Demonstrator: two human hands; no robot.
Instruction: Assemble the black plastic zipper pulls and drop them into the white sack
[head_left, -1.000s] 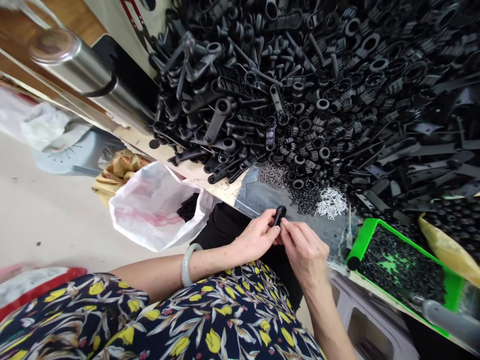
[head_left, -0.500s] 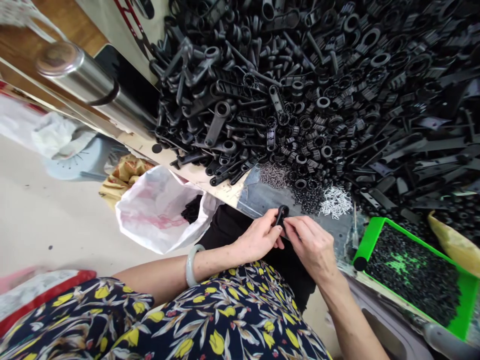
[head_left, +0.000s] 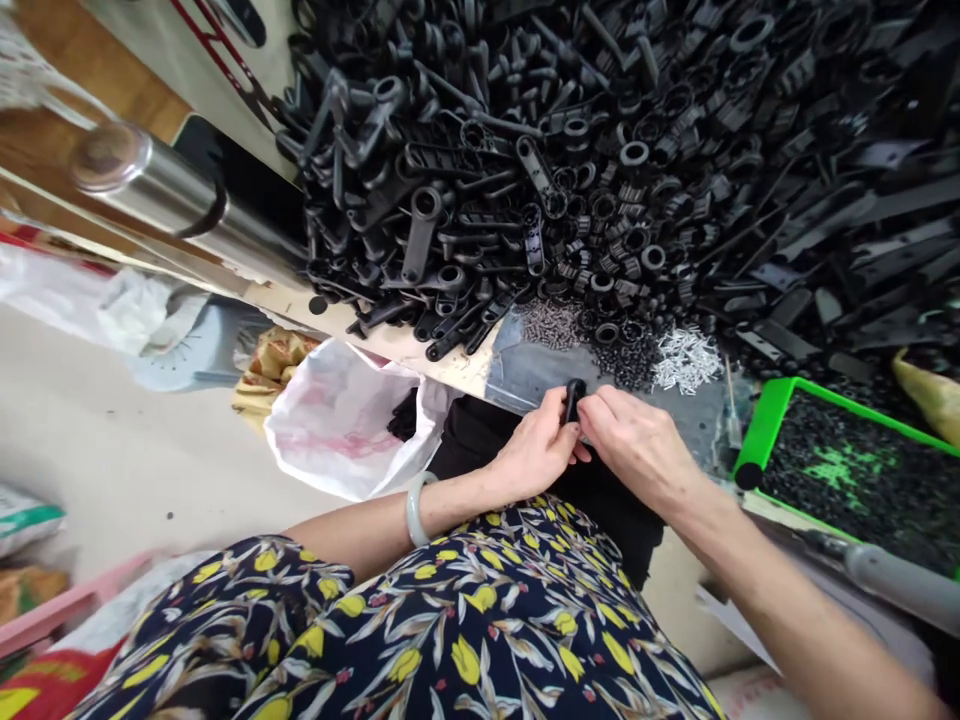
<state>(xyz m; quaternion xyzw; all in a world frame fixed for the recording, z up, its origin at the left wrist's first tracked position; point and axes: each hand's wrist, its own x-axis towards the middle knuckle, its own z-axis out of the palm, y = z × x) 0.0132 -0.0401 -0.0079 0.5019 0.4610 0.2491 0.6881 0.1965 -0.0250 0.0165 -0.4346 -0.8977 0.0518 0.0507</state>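
Over the table's front edge, my left hand (head_left: 536,445) is closed round a black plastic handle part (head_left: 574,398), whose rounded end sticks up past the fingers. My right hand (head_left: 634,435) touches the part's right side with thumb and fingers pinched together; whatever small piece they may hold is hidden. Just beyond the hands lie a heap of small grey metal pieces (head_left: 551,324), a heap of tiny black pieces (head_left: 626,366) and a pile of shiny silver pins (head_left: 686,361). Similar black handle parts (head_left: 421,232) are heaped farther back.
Black rings (head_left: 634,154) and flat strips fill the table's back and right. A green tray (head_left: 769,430) of small black pieces stands at the right, a white bag (head_left: 337,420) hangs at the left edge, and a steel flask (head_left: 180,190) lies farther left. A screwdriver-like tool (head_left: 731,405) lies near the tray.
The camera view has shifted, so the table contents sit differently. My right hand has turned flatter and pressed closer to the handle part; my left hand keeps its hold.
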